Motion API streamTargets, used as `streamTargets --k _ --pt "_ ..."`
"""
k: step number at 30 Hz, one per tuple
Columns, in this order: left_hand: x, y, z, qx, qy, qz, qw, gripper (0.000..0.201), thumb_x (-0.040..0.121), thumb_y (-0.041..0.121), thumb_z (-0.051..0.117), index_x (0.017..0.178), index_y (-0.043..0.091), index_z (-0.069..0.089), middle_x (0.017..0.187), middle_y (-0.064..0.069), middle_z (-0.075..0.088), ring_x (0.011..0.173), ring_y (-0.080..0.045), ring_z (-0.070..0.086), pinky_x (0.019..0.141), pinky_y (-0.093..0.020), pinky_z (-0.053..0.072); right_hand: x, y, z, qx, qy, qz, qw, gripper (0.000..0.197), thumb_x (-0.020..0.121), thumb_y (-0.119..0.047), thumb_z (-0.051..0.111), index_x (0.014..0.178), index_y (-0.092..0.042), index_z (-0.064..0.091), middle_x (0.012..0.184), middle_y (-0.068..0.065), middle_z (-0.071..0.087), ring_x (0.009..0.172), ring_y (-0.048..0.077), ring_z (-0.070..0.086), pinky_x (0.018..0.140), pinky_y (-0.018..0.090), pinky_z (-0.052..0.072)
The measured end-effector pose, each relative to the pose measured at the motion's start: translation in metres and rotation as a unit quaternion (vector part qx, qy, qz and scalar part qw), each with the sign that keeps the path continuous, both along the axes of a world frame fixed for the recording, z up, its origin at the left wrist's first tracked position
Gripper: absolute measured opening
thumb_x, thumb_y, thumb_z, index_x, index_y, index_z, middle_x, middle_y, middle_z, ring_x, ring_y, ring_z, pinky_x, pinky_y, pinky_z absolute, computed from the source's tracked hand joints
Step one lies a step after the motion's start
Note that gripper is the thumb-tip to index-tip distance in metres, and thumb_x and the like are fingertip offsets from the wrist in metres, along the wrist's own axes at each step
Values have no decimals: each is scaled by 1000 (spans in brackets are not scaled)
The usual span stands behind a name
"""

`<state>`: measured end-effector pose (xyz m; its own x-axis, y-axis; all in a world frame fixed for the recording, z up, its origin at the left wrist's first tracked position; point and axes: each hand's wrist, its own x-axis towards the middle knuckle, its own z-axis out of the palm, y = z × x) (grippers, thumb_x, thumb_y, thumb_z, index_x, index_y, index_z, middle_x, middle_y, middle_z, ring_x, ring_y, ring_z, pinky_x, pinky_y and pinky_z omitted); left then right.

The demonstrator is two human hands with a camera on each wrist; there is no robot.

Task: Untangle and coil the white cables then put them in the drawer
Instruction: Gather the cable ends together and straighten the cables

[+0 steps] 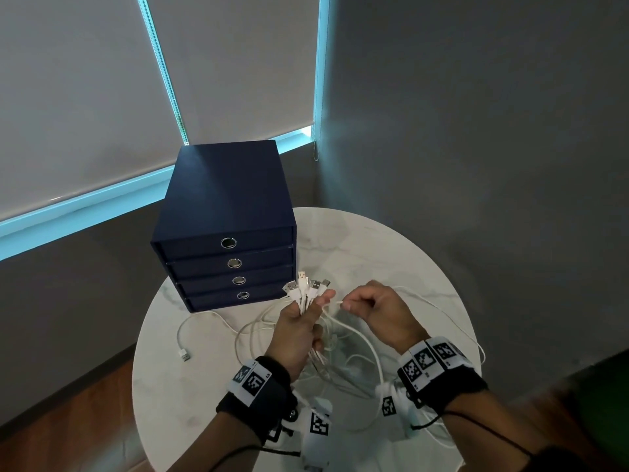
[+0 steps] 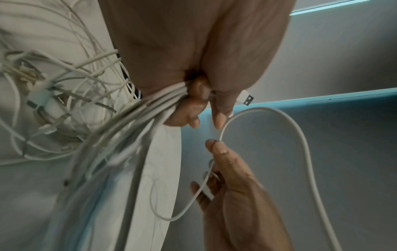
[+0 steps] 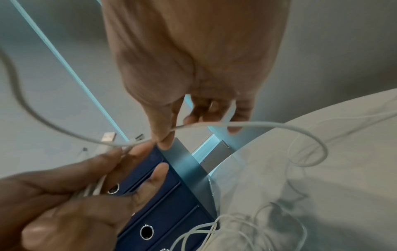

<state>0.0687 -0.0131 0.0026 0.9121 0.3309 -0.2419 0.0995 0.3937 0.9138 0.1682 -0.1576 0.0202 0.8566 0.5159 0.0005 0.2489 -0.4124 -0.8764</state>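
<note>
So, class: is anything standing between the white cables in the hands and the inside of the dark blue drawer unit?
Yes. All four drawers of the dark blue drawer unit are shut, so a closed front blocks entry. Both hands are busy: the left hand grips the white cables, the right hand pinches one.

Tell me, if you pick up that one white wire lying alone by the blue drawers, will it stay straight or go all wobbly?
Probably wobbly: the lone cable already lies in a loose curve on the table. It looks thin, so likely light. Its USB plug would probably dangle and swing.
</note>
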Motion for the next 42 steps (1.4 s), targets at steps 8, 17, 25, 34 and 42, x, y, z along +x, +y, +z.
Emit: streamTargets --k 8,17,25,34,42 --pt "-3 1 2 -31 40 -36 998 32 104 26 49 108 2 71 77 -8 68 43 -8 38 41 -21 31 3 2 6 118 98 -23 988 11 92 -12 63 87 -10 73 66 4 68 54 13 58 56 27 46" --pt "1 2 8 -82 59 -24 995 34 105 21 45 84 2 64 67 -10 66 41 -12 44 41 -23 31 -29 16 50 151 171 97 969 5 90 5 59 93 2 63 87 19 73 65 26 65 57 31 54" --pt "7 13 2 -210 37 36 976 28 103 29 49 97 8 66 72 1 59 40 -7 36 37 -19 32 -34 -1 21 23 187 127 974 16 92 4 54 93 -12 52 80 19 72 38 15 46 38 21 33" --pt "13 21 -2 -199 36 54 978 28 103 32 48 87 13 59 60 6 39 43 -8 30 40 -23 29 -29 -57 -13 -151 303 203 919 19 83 2 65 74 -15 63 70 13 70 42 15 47 41 21 34" --pt "18 36 3 -171 6 80 982 27 102 35 51 89 14 62 59 6 39 46 -9 31 42 -25 32 -15 -122 -33 -403 300 146 852 15 65 -5 68 75 -13 76 66 11 71 47 17 59 48 21 46"
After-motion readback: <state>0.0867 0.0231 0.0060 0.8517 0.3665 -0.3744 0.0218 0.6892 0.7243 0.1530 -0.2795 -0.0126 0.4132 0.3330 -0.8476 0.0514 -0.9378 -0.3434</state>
